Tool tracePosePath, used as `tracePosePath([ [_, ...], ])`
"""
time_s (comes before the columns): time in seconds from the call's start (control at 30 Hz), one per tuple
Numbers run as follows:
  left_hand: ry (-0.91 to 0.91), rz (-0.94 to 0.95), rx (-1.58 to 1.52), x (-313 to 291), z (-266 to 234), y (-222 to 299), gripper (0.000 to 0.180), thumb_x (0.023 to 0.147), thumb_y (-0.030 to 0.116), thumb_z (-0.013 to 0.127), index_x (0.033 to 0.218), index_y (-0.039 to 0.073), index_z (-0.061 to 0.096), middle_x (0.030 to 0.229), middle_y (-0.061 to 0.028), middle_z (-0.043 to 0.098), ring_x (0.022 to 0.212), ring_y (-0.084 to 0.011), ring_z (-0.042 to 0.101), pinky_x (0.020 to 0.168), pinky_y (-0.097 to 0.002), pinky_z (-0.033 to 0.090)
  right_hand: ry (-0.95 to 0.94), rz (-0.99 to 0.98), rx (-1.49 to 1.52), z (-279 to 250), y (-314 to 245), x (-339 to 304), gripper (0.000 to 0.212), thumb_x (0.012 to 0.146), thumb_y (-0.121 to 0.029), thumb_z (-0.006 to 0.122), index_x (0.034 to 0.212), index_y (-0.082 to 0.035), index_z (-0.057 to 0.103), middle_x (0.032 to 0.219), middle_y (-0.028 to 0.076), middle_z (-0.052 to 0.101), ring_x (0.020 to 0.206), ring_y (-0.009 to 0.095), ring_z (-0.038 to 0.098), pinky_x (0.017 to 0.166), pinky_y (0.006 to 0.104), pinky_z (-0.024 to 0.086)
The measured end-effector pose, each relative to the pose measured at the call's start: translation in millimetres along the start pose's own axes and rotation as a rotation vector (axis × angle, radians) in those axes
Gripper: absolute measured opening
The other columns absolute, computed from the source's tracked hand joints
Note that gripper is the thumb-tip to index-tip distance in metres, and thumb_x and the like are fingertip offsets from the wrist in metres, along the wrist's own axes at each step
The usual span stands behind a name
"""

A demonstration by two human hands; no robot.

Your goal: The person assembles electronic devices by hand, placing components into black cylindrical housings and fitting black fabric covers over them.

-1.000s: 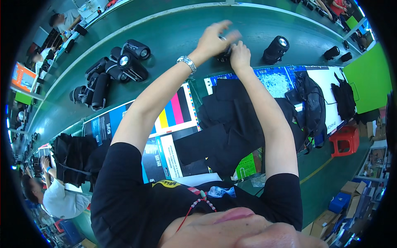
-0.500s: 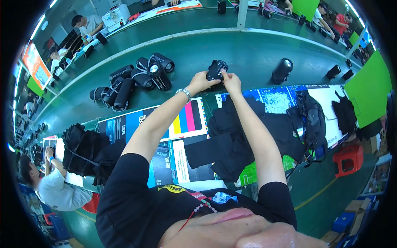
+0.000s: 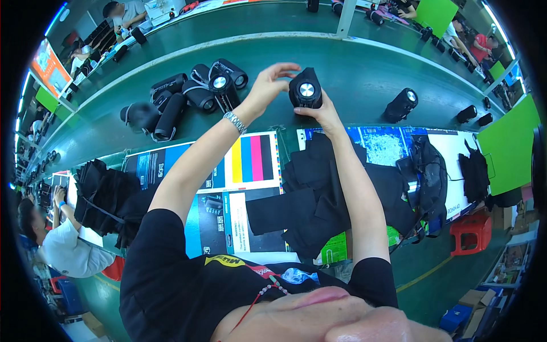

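Observation:
A black cylindrical portable speaker (image 3: 297,98) stands on the green bench with its round silver end facing up. My right hand (image 3: 326,115) grips its right side and lower edge, the thumb across its near face. A dark flap or strap sticks up at its far side. My left hand (image 3: 268,86) is just left of the speaker, open, with fingers apart and nothing in them. Further left lies a group of similar black speakers (image 3: 171,117), one upright with its silver end showing. Another black speaker (image 3: 401,106) stands alone to the right.
Black fabric pieces (image 3: 319,211) lie under my right forearm on printed sheets (image 3: 253,162). A strapped black bundle (image 3: 105,199) sits at left, a black bag (image 3: 428,176) at right. A green panel (image 3: 509,128) and red stool (image 3: 470,233) are further right. Co-workers sit across and at left.
The speaker has turned so its silver end faces up. My left hand has let go of it and moved left, fingers opening; my right hand keeps its grip.

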State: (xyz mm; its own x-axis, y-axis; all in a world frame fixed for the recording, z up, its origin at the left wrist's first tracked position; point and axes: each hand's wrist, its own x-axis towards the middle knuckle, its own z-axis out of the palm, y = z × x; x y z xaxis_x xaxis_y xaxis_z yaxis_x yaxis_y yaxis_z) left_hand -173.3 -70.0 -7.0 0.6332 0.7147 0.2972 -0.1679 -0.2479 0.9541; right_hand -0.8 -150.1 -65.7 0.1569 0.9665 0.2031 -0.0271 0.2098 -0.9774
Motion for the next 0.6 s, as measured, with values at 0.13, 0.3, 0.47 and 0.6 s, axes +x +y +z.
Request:
tracePosePath([
  [0.13,0.022,0.092,0.144,25,14,0,0.039,0.082,0.011,0.060,0.119,0.003,0.060,0.115,-0.0059,0.062,0.098,-0.0113,0.053,0.085,-0.0255,0.043,0.050,0.061,0.079,-12,5,0,0.074,0.058,-0.006,0.085,0.124,-0.003,0.051,0.111,0.004,0.060,0.102,0.015,0.056,0.090,0.0283,0.044],
  [0.3,-0.078,-0.238,0.264,55,13,-14,0.032,0.089,0.031,0.061,0.109,0.007,0.068,0.099,-0.0021,0.067,0.089,-0.0089,0.055,0.075,-0.0219,0.041,0.130,-0.036,0.113,-15,-7,0,0.060,0.070,-0.021,0.082,0.116,0.003,0.052,0.105,0.009,0.061,0.092,0.015,0.060,0.080,0.0260,0.047],
  [0.47,-0.222,-0.509,0.362,76,12,-14,0.042,0.081,0.045,0.069,0.101,0.008,0.069,0.084,0.0009,0.063,0.077,-0.0059,0.055,0.063,-0.0200,0.041,0.209,-0.041,0.092,-17,-3,0,0.061,0.070,-0.023,0.082,0.115,0.006,0.052,0.102,0.011,0.062,0.092,0.015,0.060,0.078,0.0256,0.049],
  [0.6,-0.335,-0.244,0.554,91,10,-9,0.029,0.086,0.036,0.067,0.081,0.007,0.068,0.066,0.0042,0.053,0.061,-0.0057,0.046,0.054,-0.0220,0.037,0.180,-0.065,0.092,-25,4,8,0.062,0.070,-0.025,0.081,0.113,0.008,0.052,0.100,0.013,0.062,0.088,0.016,0.062,0.076,0.0256,0.050],
])
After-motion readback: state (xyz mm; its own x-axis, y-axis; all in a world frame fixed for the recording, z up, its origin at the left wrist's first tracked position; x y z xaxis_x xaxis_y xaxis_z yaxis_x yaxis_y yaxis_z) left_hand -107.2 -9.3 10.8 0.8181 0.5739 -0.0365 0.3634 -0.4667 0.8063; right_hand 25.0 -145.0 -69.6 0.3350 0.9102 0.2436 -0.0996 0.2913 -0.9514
